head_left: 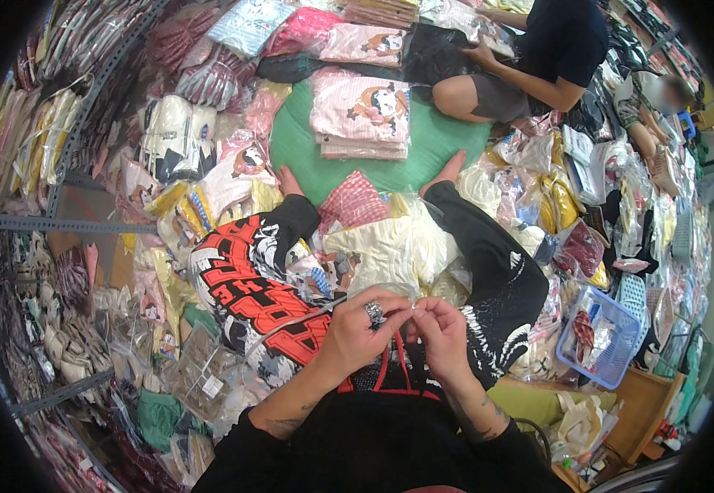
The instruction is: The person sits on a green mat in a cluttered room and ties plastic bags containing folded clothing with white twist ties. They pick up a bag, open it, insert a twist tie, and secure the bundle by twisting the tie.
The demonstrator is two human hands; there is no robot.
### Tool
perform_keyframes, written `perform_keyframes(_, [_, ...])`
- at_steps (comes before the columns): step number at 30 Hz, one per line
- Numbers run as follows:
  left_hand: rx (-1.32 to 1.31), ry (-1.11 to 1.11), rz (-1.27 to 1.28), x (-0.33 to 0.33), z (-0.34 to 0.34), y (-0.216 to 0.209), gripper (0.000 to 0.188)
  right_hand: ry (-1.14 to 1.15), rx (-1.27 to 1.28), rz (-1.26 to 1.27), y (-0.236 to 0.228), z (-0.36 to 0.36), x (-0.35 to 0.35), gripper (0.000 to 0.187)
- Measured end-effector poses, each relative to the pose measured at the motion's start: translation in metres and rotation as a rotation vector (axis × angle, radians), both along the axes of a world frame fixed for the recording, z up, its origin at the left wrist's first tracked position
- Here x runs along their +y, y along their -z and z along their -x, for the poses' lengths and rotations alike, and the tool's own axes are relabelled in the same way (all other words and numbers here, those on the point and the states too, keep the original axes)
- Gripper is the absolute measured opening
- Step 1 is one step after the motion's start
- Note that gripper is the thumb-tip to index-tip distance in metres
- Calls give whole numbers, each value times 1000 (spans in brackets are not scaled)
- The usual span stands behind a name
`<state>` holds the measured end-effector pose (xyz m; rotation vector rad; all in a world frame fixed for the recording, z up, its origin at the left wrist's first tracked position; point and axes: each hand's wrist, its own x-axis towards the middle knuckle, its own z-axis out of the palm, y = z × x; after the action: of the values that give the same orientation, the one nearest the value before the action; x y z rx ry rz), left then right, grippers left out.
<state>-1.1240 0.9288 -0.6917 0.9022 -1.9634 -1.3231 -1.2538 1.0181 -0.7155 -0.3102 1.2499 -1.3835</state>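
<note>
My left hand (359, 329), with a large ring on one finger, is closed in a pinch above my lap. Right beside it my right hand (442, 330) pinches too, the fingertips of both hands meeting. Whatever lies between them is too small to make out. Just beyond the fingers a cream garment (406, 246), partly under clear film, is spread between my legs. Farther out lies a red-and-white checked cloth (354, 200). A thin grey strip (287, 324) runs across my left thigh toward the left hand. Red drawstrings (384, 361) hang below the hands.
A stack of pink bagged garments (363, 115) rests on a green sack (291, 140). Another person (562, 57) sits at the far right, holding a package. Bagged clothes surround me. A blue basket (599, 337) stands at right, metal shelving (69, 226) at left.
</note>
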Motion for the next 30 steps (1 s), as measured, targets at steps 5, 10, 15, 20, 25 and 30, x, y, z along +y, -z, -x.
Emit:
perform_keyframes(5, [-54,40,12,-4,-4,-3,13,-37,34,18,2,0,2,10])
perform_keyframes(10, [-127,173,-207,-13,-11,-4,14,-192,223,32,4,1,8,11])
perform_keyframes(15, [-123,227,-228,-15,-9,1,15,-340,497,81,-2,10,12,12])
perform_keyframes(20, [-161,284,-127,-16,-14,15,17,-439,714,58,-8,9,4,10])
perform_keyframes(25, [-198,277,-24,-12,-16,39,21,-498,921,16,-9,-1,3,8])
perform_keyframes(30, [-161,192,-55,-1,-23,48,21,-464,840,4,3,-8,7,8])
